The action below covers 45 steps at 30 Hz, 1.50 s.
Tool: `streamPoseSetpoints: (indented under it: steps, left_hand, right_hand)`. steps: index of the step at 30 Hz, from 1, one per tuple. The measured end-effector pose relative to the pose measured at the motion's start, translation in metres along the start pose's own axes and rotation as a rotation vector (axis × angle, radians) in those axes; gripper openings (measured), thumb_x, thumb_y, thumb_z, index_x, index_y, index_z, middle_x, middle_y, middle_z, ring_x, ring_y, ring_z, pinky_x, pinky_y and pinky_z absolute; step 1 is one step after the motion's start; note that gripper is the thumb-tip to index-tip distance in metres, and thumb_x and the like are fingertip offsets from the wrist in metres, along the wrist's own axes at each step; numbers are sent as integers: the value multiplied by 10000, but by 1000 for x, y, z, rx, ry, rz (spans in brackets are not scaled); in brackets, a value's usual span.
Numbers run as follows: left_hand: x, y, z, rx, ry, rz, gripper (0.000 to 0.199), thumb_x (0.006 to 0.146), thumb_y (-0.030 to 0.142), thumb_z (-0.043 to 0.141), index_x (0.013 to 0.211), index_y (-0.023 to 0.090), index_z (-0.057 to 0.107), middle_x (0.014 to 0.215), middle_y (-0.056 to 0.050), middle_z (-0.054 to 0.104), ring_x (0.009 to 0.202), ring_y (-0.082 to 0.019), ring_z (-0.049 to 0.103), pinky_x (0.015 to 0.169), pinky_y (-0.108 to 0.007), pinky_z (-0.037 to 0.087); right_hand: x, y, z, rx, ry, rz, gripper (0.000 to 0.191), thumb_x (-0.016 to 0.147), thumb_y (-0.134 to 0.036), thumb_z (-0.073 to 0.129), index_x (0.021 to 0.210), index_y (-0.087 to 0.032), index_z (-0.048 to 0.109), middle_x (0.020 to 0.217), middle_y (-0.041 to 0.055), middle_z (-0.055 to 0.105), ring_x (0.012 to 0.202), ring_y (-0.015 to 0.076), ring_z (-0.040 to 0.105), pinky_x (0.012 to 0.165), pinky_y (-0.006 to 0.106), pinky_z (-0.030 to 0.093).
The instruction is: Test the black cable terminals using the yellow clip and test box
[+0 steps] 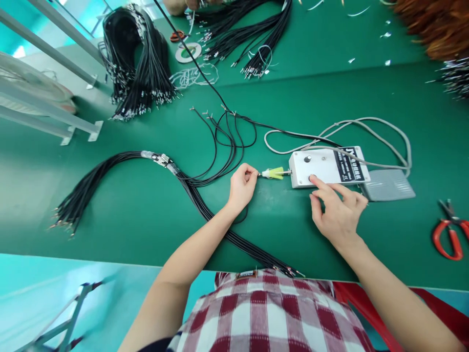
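Note:
My left hand (244, 185) pinches the end of a black cable just left of a yellow-green tip (274, 173), which sits on a metal shaft out of the white box (318, 168). My right hand (337, 209) has its index fingertip on the box's front edge, thumb apart and the other fingers curled; nothing shows in its grasp. A bundle of black cables (205, 208) passes under my left forearm, and several loose cables (232, 146) curve behind my left hand.
Behind the box loops a grey cord (388, 128); a grey pedal (390, 186) lies at its right. Red-handled pliers (452, 233) rest at far right. Black cable piles (137, 63) and a white tape roll (188, 52) are at the back. Metal bars (47, 49) stand back left.

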<state>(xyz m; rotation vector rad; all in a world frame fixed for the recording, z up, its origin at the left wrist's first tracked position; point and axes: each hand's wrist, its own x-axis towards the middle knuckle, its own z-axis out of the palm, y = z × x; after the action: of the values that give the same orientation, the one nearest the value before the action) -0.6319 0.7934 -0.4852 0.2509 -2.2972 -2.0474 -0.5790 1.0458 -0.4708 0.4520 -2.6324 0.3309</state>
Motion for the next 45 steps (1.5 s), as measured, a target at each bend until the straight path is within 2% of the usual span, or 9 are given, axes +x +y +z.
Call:
streamPoseSetpoints:
  steps: [9, 17, 21, 23, 26, 28, 35, 40, 45]
  left_hand:
    - [-4, 11, -20, -116, 51, -46, 192, 798, 286, 682, 755, 172, 534, 604, 50, 526, 482, -63, 493, 465, -196, 350]
    - [76, 85, -164, -133, 589, 52, 225, 978, 240, 438, 759, 192, 453, 623, 40, 535, 659, -91, 567, 592, -211, 372]
    - [42, 106, -164, -39, 736, 318, 83, 980, 309, 479, 934, 245, 506, 955, 12, 656, 936, -141, 626, 737, -274, 441]
    - [-2, 98, -130, 284, 327, 458, 88, 948, 329, 557, 973, 247, 578, 995, -28, 653, 949, -177, 615, 809, -317, 458]
    - [-65, 79, -82, 695, -785, 390, 118, 881, 286, 667, 971, 225, 623, 988, -58, 654, 984, -222, 600, 846, -333, 458]
    - [-90, 70, -68, 887, -1073, 317, 94, 874, 203, 661, 953, 203, 611, 977, -73, 637, 973, -236, 583, 833, -345, 448]
    - [-83, 59, -72, 631, -1163, -15, 93, 824, 102, 638, 819, 182, 590, 881, -24, 574, 862, -164, 561, 762, -266, 444]
    - [-76, 58, -65, 301, -841, -103, 66, 879, 209, 596, 841, 184, 548, 830, -5, 570, 781, -134, 521, 756, -264, 445]
    - [-78, 58, -52, 235, -582, -71, 71, 928, 261, 543, 915, 194, 525, 812, -2, 541, 753, -133, 514, 725, -264, 446]
  right_hand:
    - [-2, -8, -8, 42, 113, -19, 162, 889, -211, 623, 1044, -248, 598, 1219, 52, 733, 1175, 295, 574, 958, 452, 323]
    - [-22, -21, -5, 188, 71, -128, 200, 863, -179, 666, 1029, -271, 600, 1188, 52, 744, 1097, 272, 652, 936, 442, 381]
    - [-17, -24, 1, 237, 35, -135, 193, 875, -170, 651, 1031, -274, 605, 1210, 55, 734, 1115, 279, 643, 954, 455, 383]
    - [-15, -25, 1, 253, 16, -141, 187, 882, -171, 644, 1035, -271, 603, 1213, 58, 731, 1119, 279, 639, 959, 458, 385]
    - [-14, -25, 0, 267, 6, -146, 181, 885, -168, 641, 1032, -266, 606, 1206, 62, 732, 1120, 277, 635, 964, 458, 385]
    - [-14, -25, -1, 273, 1, -150, 183, 884, -158, 642, 1032, -260, 606, 1198, 66, 734, 1116, 274, 635, 966, 458, 387]
    - [-15, -25, -2, 336, -36, -100, 185, 887, -147, 623, 1032, -262, 621, 1216, 63, 725, 1113, 261, 639, 986, 460, 400]
    - [-17, -27, -6, 544, -98, 11, 145, 901, -177, 615, 1014, -263, 646, 1198, 65, 727, 1132, 271, 632, 1001, 491, 427]
    - [-13, -41, -20, 1177, -323, 372, 306, 890, -323, 675, 1186, -267, 623, 1004, 55, 740, 892, 224, 725, 821, 393, 580]
